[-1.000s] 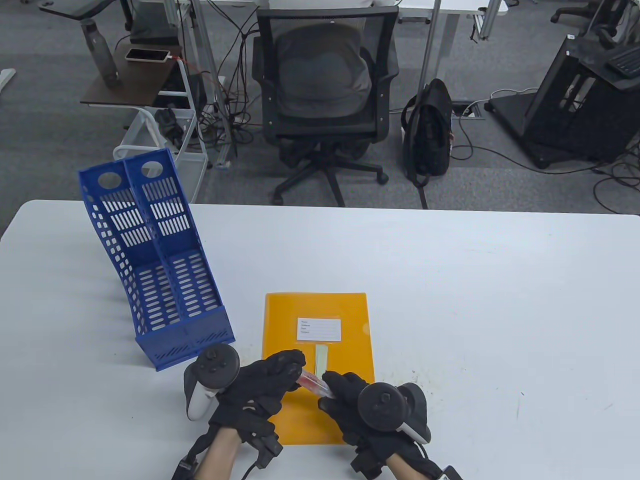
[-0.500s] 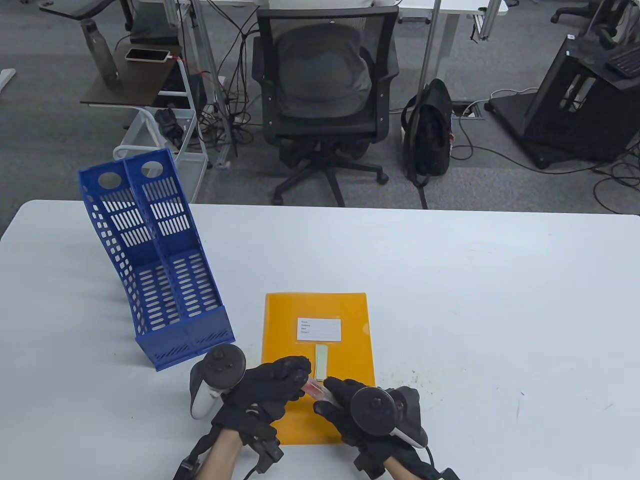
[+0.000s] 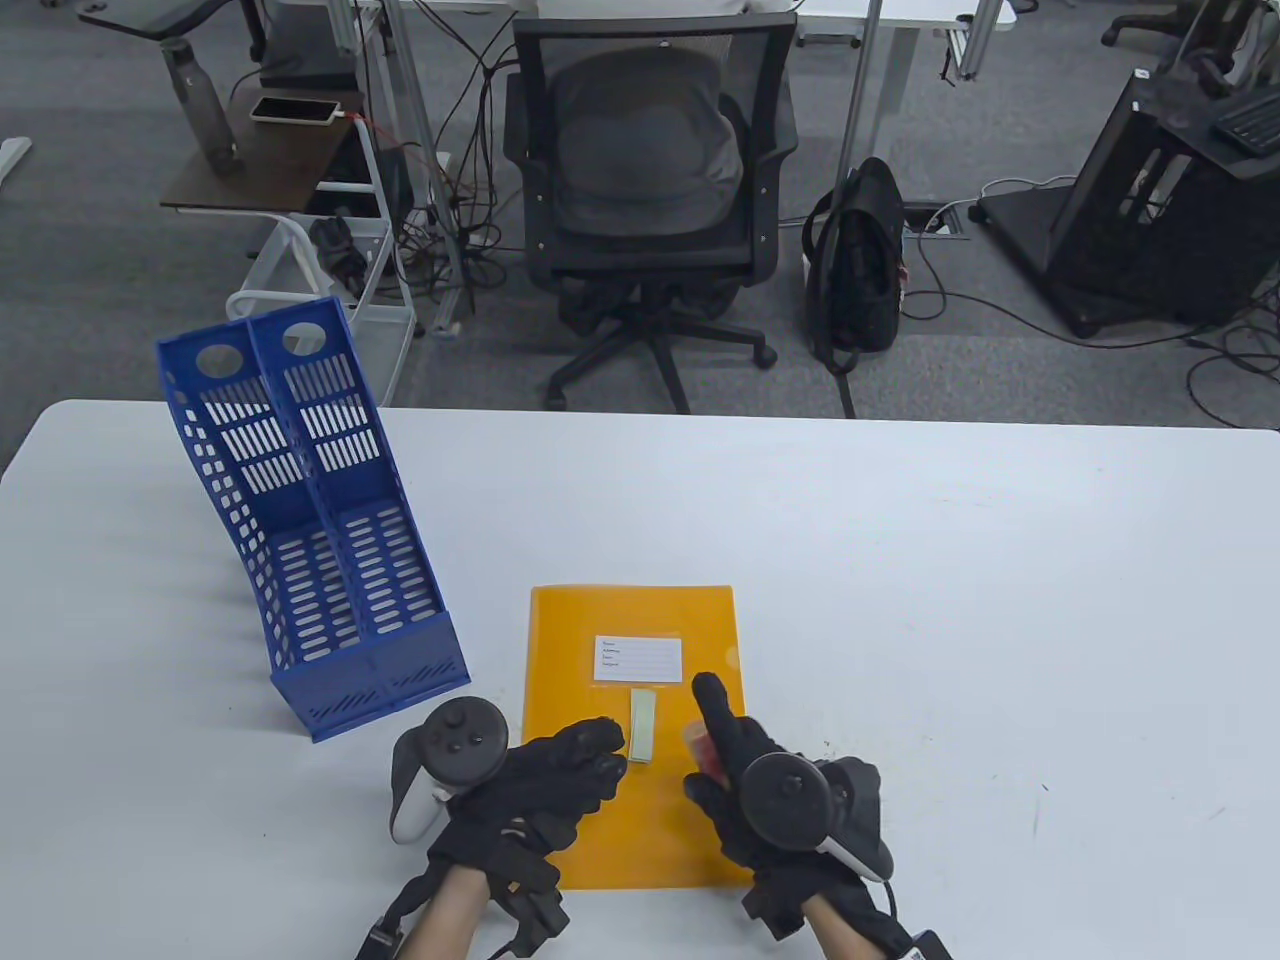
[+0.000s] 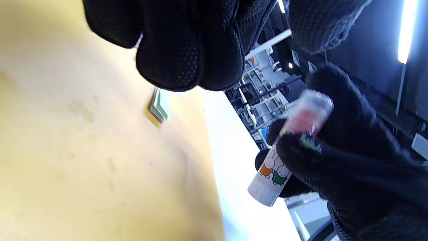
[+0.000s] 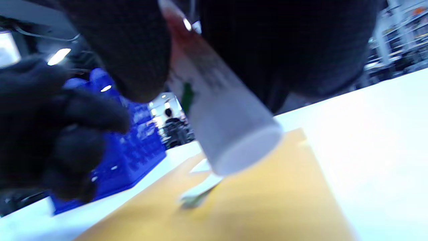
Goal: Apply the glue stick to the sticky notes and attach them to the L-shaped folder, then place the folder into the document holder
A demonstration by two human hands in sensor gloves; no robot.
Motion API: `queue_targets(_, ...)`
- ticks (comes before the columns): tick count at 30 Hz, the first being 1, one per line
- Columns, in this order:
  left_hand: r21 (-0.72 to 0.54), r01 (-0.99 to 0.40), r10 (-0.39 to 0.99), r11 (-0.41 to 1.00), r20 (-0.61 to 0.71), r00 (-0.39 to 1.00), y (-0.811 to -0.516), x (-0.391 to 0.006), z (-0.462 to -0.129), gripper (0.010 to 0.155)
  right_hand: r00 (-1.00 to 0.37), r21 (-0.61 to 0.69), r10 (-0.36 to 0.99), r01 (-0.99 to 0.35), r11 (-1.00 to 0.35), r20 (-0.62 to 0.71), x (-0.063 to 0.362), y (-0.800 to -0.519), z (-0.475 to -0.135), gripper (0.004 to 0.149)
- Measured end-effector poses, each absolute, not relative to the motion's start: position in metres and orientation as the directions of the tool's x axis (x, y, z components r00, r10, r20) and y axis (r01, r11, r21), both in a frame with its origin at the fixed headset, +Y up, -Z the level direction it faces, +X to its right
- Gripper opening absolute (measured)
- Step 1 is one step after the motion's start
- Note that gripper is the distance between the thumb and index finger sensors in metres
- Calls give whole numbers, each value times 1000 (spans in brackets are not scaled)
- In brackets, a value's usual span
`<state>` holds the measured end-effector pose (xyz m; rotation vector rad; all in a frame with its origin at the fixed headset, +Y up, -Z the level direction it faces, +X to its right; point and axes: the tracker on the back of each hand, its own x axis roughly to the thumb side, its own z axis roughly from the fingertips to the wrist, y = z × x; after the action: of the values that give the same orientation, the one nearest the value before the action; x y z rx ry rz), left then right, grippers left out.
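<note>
Since 1 second ago the hands have parted and the glue stick (image 3: 700, 745) has swung upright.

Right hand (image 3: 770, 790) grips the glue stick over the folder's right side, its index finger pointing away. Left hand (image 3: 555, 775) hovers low over the orange folder (image 3: 600, 620) with fingers curled, holding nothing, just beside the pale sticky note (image 3: 642, 726) lying on it. Folder lies flat on the white counter (image 3: 1000, 600), near the blue document holder (image 3: 310, 540).
</note>
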<state>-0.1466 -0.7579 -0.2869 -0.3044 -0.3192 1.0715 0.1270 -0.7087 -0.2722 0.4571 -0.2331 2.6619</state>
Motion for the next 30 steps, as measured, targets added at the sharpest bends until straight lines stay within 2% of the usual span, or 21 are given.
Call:
queue_targets(4, -368, -833, 906, 413, 70, 418, -762, -157, -290, 62, -851, -171, 466, -510, -843, 242, 165, -710, -283, 75)
queue_targets(7, -362, -839, 908, 406, 58, 415, -765, -160, -291, 63, -869, -195, 469, -493, -848, 161, 184, -713, -288, 66)
queue_targets(10, -360, -838, 906, 409, 49, 421, -767, -162, -292, 63, -892, -246, 440, -451, -858, 100, 196, -716, -291, 65)
queue_targets(18, -350, -847, 909, 400, 35, 415, -768, -167, -293, 62, -921, -247, 388, -384, -890, 37, 201, -725, -295, 64)
queue_targets(30, -349, -848, 910, 398, 30, 414, -768, -168, -292, 62, -916, -235, 401, -390, -891, 0, 206, -729, -297, 64)
